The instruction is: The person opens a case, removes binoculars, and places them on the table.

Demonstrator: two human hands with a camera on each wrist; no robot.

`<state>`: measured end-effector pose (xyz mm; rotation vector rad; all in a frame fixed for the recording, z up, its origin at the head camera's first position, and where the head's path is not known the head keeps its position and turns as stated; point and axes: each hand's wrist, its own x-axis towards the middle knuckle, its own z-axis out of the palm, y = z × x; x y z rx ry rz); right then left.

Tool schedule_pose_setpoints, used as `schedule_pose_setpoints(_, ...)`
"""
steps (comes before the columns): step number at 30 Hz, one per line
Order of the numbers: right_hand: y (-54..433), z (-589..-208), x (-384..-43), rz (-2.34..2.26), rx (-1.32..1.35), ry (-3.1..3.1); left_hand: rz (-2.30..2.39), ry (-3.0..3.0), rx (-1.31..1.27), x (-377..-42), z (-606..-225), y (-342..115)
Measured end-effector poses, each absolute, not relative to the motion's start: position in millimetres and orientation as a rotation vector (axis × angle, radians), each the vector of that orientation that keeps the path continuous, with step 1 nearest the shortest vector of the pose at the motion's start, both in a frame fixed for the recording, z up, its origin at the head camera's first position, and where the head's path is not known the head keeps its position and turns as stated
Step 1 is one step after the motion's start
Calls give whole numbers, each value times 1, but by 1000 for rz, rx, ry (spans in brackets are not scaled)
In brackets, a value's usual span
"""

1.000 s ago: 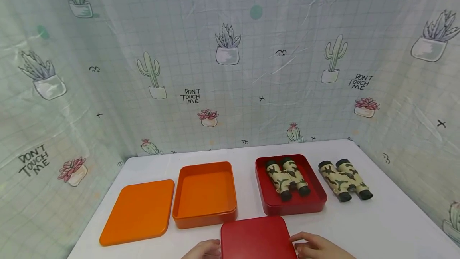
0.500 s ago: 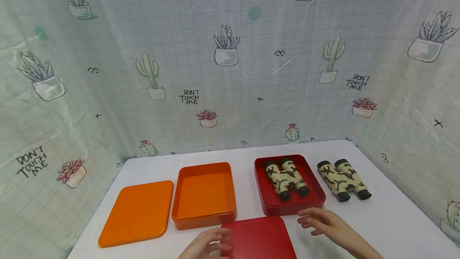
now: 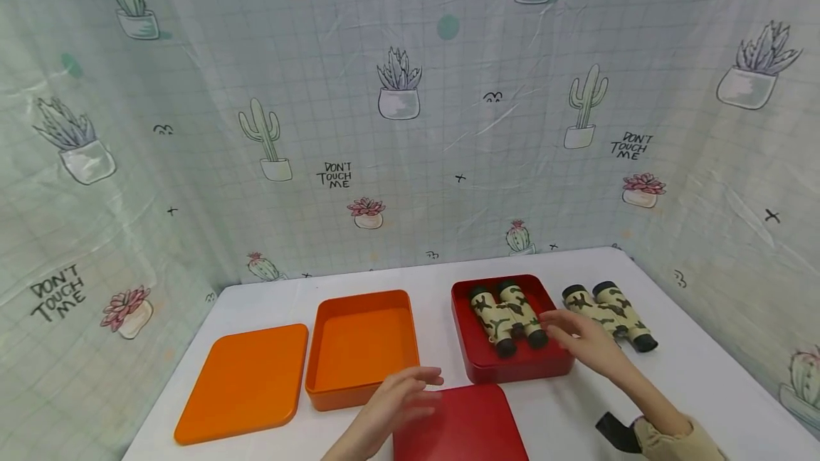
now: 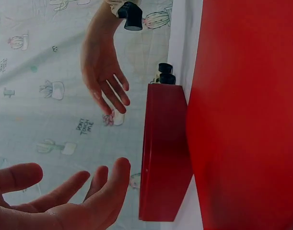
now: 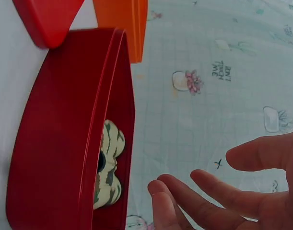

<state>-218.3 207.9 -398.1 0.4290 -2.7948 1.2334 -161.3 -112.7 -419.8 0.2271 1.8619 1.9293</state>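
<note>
Camouflage binoculars [image 3: 509, 315] lie inside a red box [image 3: 522, 371] right of centre. Over that box's right edge hovers my right hand [image 3: 588, 344], fingers loosely extended and holding nothing. A second pair of camouflage binoculars [image 3: 618, 313] rests on the table just beyond it, partly covered by the hand. My left hand [image 3: 398, 404] is raised above the left side of a red lid [image 3: 463, 422], fingers apart and holding nothing. In the left wrist view the red lid [image 4: 247, 115] fills the right side. The right wrist view shows binoculars [image 5: 109, 167] behind the box wall.
An orange box [image 3: 364, 340] stands left of the red box, with nothing in it. Left of that, an orange lid [image 3: 243, 383] lies flat on the white table [image 3: 269, 299]. A patterned curtain [image 3: 410, 148] encloses the back and sides.
Both hands have left the sides of the red lid. The right hand has moved forward and right to the red box; the left has risen forward over the lid. The view has shifted slightly.
</note>
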Motion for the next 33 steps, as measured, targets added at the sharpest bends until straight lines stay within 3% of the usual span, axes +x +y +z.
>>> schedule_pose_setpoints(12,202,-400,-256,954,540,-2919,1804,2302,447,-191,-425,-74)
schedule_pose_setpoints(23,175,-411,-278,517,621,-2901,934,3042,911,-201,-450,-47)
schedule_pose_setpoints(33,158,-429,-284,250,567,-2991,337,3088,1086,-200,-453,-40)
